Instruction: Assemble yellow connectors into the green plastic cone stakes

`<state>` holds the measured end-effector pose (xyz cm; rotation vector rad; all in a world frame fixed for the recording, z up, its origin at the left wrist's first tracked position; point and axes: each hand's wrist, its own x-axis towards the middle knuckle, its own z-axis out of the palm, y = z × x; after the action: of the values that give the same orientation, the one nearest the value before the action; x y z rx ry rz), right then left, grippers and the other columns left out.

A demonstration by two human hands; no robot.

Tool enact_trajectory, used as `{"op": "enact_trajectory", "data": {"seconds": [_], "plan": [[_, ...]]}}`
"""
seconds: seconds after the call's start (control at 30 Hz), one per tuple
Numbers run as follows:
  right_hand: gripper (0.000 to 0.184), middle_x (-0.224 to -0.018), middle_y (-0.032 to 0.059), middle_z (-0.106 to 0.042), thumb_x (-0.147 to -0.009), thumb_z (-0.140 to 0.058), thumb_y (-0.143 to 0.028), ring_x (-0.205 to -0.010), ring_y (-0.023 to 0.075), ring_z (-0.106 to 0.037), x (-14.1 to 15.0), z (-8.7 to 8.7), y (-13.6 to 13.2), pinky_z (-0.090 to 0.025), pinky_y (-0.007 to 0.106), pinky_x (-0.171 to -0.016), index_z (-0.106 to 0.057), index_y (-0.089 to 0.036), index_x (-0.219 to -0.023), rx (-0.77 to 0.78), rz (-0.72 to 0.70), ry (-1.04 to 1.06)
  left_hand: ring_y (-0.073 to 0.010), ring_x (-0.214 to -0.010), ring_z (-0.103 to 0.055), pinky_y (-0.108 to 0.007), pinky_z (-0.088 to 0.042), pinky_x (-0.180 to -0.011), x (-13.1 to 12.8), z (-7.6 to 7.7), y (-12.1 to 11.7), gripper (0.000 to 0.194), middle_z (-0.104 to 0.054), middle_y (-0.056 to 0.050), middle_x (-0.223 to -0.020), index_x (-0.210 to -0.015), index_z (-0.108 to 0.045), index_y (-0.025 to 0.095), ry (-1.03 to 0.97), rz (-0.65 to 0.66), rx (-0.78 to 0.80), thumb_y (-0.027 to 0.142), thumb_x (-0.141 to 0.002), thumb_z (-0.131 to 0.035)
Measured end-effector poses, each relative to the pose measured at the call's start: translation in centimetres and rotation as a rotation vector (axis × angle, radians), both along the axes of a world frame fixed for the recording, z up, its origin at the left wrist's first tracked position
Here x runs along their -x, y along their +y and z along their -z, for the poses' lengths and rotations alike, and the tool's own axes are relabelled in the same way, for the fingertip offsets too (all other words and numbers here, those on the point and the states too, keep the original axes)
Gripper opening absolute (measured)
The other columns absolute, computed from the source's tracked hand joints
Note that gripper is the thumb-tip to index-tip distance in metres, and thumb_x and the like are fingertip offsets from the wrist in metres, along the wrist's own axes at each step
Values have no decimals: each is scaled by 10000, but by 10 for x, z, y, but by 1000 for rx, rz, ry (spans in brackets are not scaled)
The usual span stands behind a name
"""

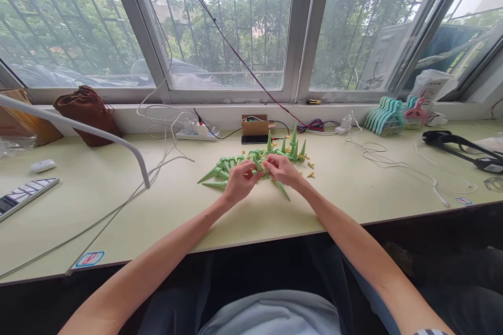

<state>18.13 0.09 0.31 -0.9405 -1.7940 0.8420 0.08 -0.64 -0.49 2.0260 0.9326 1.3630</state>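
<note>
My left hand (pixel 242 179) is closed around a green plastic watering spike (pixel 257 164), just above the table. Close against it, my right hand (pixel 282 168) pinches at the spike's end, where a bit of yellow shows between the fingertips. Most of that small yellow piece is hidden. Several green spikes lie left of my hands, one of them a long pointed spike (pixel 214 185). Others stand point up behind my right hand, among them a tall spike (pixel 294 140). Small yellow valve pieces (pixel 310 174) are scattered to the right. Below my hands, another spike (pixel 282 190) lies slanted.
A small cardboard box (pixel 253 125) and a dark phone (pixel 257 139) sit behind the pile. White cables (pixel 393 159) trail across the right side. On the left are a lamp arm (pixel 133 149), a brown pouch (pixel 87 115) and another phone (pixel 25 198). Black glasses (pixel 459 149) lie far right.
</note>
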Motion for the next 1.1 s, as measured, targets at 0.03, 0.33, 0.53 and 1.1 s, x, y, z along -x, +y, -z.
{"op": "enact_trajectory", "data": {"seconds": [0.03, 0.33, 0.53, 1.1], "plan": [[328, -480, -54, -471, -878, -593, -477, -429, 108, -411, 0, 0, 0, -310, 241, -462, -497, -205, -723, -6, 19, -18, -70, -532, -482, -218, -447, -494, 0, 1, 0, 268, -571, -14, -790, -756, -670, 181, 35, -13, -71, 439, -816, -714], [361, -477, -50, -479, -892, -547, -515, -423, 111, -423, 2, 1, 2, -349, 250, -485, -519, -201, -716, -9, 65, -28, -62, -556, -531, -183, -459, -475, -2, 6, 2, 99, -615, -32, -906, -937, -714, 215, 107, -46, -246, 253, -874, -648], [352, -509, -35, -509, -872, -578, -515, -448, 118, -449, 2, 1, 3, -366, 257, -485, -539, -199, -724, -25, 98, 1, -59, -598, -559, -170, -476, -485, -4, 1, -1, 154, -607, -41, -1011, -988, -674, 218, 70, -71, -91, 197, -839, -638], [377, -528, -42, -482, -854, -596, -551, -445, 106, -424, 2, -3, -1, -350, 262, -470, -523, -203, -730, -28, 25, 108, -80, -485, -506, -229, -434, -436, -2, -7, 0, 477, -606, -4, -672, -920, -576, 146, -348, 258, 674, 529, -727, -785]]}}
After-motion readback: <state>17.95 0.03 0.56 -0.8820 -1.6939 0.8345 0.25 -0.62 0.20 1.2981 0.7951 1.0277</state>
